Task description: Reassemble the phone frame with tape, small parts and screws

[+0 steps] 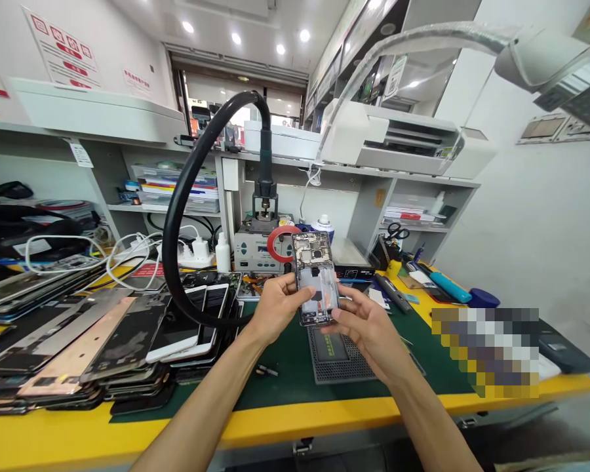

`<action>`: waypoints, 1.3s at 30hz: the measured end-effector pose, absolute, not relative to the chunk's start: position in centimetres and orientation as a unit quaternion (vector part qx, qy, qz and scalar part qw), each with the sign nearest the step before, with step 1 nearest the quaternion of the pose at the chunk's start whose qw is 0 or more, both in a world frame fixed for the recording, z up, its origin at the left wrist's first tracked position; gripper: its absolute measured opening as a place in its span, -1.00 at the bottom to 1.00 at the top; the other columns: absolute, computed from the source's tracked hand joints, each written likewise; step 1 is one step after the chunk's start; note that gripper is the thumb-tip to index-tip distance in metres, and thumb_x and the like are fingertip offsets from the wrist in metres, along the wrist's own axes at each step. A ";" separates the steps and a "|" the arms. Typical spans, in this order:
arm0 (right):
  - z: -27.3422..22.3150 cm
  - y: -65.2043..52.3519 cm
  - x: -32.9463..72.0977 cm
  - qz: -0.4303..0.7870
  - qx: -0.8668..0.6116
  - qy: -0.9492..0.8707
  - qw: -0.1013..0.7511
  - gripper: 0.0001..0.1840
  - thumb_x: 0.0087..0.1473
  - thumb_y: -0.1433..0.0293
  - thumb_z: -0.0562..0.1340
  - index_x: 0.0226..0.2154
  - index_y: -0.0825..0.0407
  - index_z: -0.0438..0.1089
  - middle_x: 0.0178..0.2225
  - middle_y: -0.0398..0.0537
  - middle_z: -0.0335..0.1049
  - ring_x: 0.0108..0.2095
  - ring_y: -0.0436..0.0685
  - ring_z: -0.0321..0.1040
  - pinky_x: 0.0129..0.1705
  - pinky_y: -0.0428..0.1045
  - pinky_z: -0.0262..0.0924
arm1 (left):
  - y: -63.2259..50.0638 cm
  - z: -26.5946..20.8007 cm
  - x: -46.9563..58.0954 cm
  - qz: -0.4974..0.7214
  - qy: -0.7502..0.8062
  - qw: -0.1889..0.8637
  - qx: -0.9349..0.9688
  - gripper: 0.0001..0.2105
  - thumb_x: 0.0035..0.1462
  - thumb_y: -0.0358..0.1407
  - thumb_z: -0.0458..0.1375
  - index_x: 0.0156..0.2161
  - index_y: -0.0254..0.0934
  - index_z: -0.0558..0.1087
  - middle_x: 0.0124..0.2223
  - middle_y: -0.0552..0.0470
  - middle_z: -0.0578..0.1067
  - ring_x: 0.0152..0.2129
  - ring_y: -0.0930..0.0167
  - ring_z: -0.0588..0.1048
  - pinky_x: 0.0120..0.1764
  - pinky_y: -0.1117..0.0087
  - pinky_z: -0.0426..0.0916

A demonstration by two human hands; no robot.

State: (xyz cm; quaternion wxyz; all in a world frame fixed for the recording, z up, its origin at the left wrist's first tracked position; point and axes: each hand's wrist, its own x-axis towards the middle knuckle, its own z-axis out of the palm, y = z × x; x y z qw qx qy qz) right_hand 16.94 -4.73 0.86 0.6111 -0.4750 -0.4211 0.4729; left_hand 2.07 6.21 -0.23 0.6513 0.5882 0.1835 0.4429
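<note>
An opened smartphone (316, 275) is held up above the bench, tilted so its inside faces me. Its circuit board shows in the upper half, and the lower half is a pale, battery-sized area. My left hand (276, 307) grips its left edge, the thumb lying over the inside. At the lower right edge, my right hand (366, 321) holds the phone between thumb and fingers. Below it, a grey perforated repair mat (324, 377) lies on the green work mat (290, 387).
Stacks of phones and screens (142, 334) cover the left side. A thick black hose (177, 196) arches up from the hot-air station (258, 246). Behind the phone are red tape (275, 246) and a spray can (323, 225). A turquoise case (450, 287) lies right.
</note>
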 end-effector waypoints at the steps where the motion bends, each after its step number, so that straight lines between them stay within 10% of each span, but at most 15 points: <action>1: 0.7 -4.8 17.0 0.475 -0.476 -0.414 0.613 -0.50 0.09 0.37 0.39 0.09 0.01 0.36 -0.06 0.02 0.50 -0.15 0.18 0.49 -0.16 0.09 0.51 | 6.2 -0.2 2.1 0.441 0.185 0.653 0.587 -0.73 0.06 -0.25 0.34 -0.16 -0.37 0.55 -0.21 -0.09 0.60 -0.29 0.32 0.52 -0.23 0.35 0.40; 29: 0.6 -4.6 17.6 0.565 -0.441 -0.338 0.610 -0.62 -0.02 0.47 0.39 -0.07 0.11 0.54 -0.21 0.05 0.57 -0.35 0.05 0.51 -0.23 -0.02 0.48 | 5.3 0.8 1.5 0.344 0.063 0.780 0.520 -0.67 0.18 -0.20 0.25 -0.01 -0.34 0.47 0.04 -0.25 0.53 0.01 0.13 0.48 0.00 0.14 0.40; 35: 1.1 -5.8 17.5 0.359 -0.532 -0.449 0.622 -0.58 0.07 0.24 0.38 0.01 -0.07 0.49 0.12 0.02 0.40 0.07 0.27 0.37 0.03 0.08 0.35 | 5.7 0.7 1.8 0.392 0.105 0.783 0.471 -0.76 0.16 -0.29 0.29 -0.10 -0.33 0.45 -0.05 -0.18 0.54 -0.12 0.24 0.54 0.00 0.12 0.44; 39: 1.5 -7.1 17.2 0.128 -0.577 -0.650 0.478 -0.64 0.15 0.25 0.31 0.02 -0.15 0.49 0.08 0.00 0.45 0.09 0.30 0.36 0.03 0.12 0.36 | 5.6 0.8 1.8 0.401 0.122 0.785 0.457 -0.73 0.11 -0.31 0.33 -0.11 -0.31 0.43 -0.09 -0.13 0.53 -0.17 0.26 0.55 -0.05 0.07 0.48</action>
